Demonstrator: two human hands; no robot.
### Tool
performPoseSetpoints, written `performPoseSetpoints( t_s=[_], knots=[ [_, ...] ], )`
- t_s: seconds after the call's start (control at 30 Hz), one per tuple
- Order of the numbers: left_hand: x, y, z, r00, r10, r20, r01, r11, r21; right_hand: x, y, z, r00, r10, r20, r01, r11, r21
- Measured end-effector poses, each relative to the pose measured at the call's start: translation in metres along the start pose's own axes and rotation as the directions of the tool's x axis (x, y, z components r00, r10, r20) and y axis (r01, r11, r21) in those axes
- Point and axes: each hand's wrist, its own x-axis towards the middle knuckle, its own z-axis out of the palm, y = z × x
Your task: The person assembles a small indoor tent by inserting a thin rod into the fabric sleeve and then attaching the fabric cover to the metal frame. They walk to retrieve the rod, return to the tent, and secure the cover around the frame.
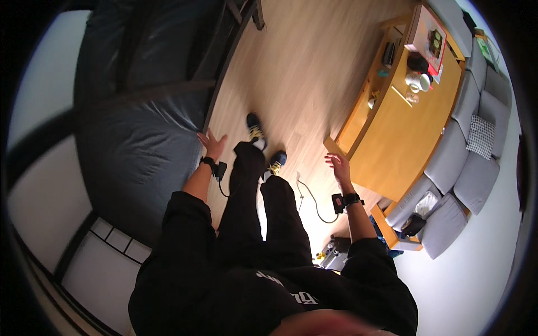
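L hand (213, 145) open wide, fingers spread, thumb out; nothing in its grip. It's right at the edge of a big creased dark cover (151, 134) on the person's L; can't tell if fingertips touch it. R hand (339, 169) also empty, half open w/ fingers slightly bent & apart, just beside the nr corner of the wooden table (414, 134) on the R; contact unclear.

Writing: white lettering (302, 295) across the front of the black top (185, 269), partly hidden in folds. Box (430, 39) at the far end of the table has a printed pic on it; any text too small to read.

Each wrist has a dark strap w/ a small black device, L device (222, 170) & R device (337, 203); R one has a small reddish mark, unreadable.

Also on table, nr the box: white mug (416, 83), dark round item (417, 63), thin pale stick (401, 96), small clear glass (412, 98). Grey sofa (445, 159) behind the table, w/ checked cushion (481, 137). Dark shoes (255, 129) w/ yellow laces on wood floor (297, 73), btwn cover & table. Cable (318, 208) loops below R hand.
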Motion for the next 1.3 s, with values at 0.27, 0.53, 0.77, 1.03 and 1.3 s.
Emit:
performPoseSetpoints(
  t_s=[0.27, 0.53, 0.77, 1.03, 1.3],
  knots=[
    [0.079, 0.044, -0.017, 0.981, -0.102, 0.166, 0.160, 0.909, -0.385, 0.053, -0.184, -0.046, 0.999, 0.029, -0.014, -0.023, 0.950, 0.313],
    [0.123, 0.337, 0.004, 0.863, 0.449, 0.233, -0.435, 0.894, -0.113, 0.175, -0.366, -0.068, 0.973, -0.229, 0.039, 0.200, 0.911, 0.361],
    [0.177, 0.592, 0.012, 0.837, 0.451, 0.310, -0.422, 0.893, -0.159, 0.279, -0.508, -0.119, 0.959, -0.266, 0.097, 0.225, 0.923, 0.312],
    [0.270, 0.730, -0.016, 0.984, 0.177, 0.007, -0.157, 0.887, -0.434, 0.420, -0.677, -0.132, 0.838, -0.378, 0.394, 0.348, 0.926, 0.149],
    [0.341, 0.738, -0.033, 0.982, -0.107, -0.155, -0.028, 0.731, -0.681, 0.519, -0.819, -0.068, 0.834, -0.230, 0.502, 0.376, 0.903, -0.209]
  ],
)
